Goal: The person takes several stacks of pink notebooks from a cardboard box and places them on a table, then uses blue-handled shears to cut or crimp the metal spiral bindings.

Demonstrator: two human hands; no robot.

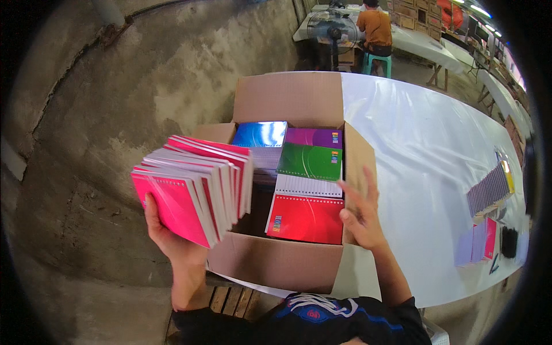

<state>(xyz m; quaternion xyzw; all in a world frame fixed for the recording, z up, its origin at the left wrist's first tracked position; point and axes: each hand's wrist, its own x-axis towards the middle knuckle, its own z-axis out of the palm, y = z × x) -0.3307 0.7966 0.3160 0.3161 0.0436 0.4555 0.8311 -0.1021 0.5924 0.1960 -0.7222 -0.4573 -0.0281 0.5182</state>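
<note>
A thick stack of pink notebooks is held up by the left hand, just left of the open cardboard box and above its near-left corner. The fingers are clamped under the stack's lower edge, with the thumb up its pink cover. The stack is fanned and tilted — the far notebooks lean toward the box, and only one hand supports them. A slip is judged likely here: the outer notebooks could slide off and fall to the concrete floor or into the gap in the box.

The right hand is held open, fingers apart, against the box's right wall, gripping nothing. The box sits at the table edge — a push on that wall could shift it. The red notebook and green notebook lie loosely stacked inside and could be knocked askew.
</note>
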